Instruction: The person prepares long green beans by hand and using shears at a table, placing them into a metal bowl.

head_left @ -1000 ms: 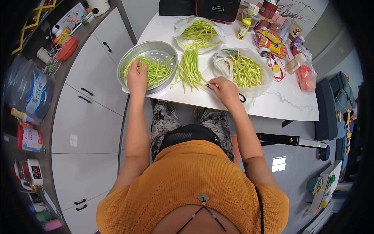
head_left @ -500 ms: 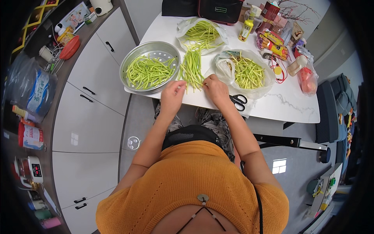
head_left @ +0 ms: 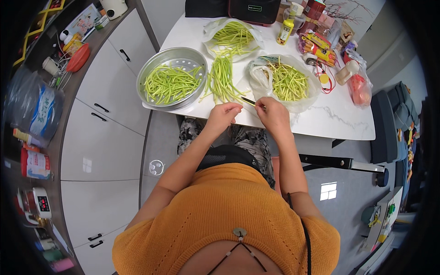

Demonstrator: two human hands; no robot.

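My right hand [head_left: 273,114] is closed round black scissors [head_left: 248,99], whose dark blade points left over the table's front edge; the handles are hidden in my fingers. My left hand [head_left: 222,117] is closed in a pinch just left of the blade, and what it holds, if anything, cannot be made out. Just beyond it lies a bundle of long green stems [head_left: 221,80], looking like garlic shoots. To the left, a round perforated metal pan [head_left: 199,57] holds cut green pieces [head_left: 170,84].
At the back, a plastic bag [head_left: 209,33] holds more long stems. On the right, a white plastic bag [head_left: 261,75] holds yellowish-green trimmed pieces [head_left: 289,82]. A yellow bottle [head_left: 285,31], snack packets [head_left: 318,48] and a red cord [head_left: 326,86] crowd the table's right side.
My right hand has picked up the scissors from the table's front edge and moved slightly right. My left hand has moved right and nearer to me, away from the pan.
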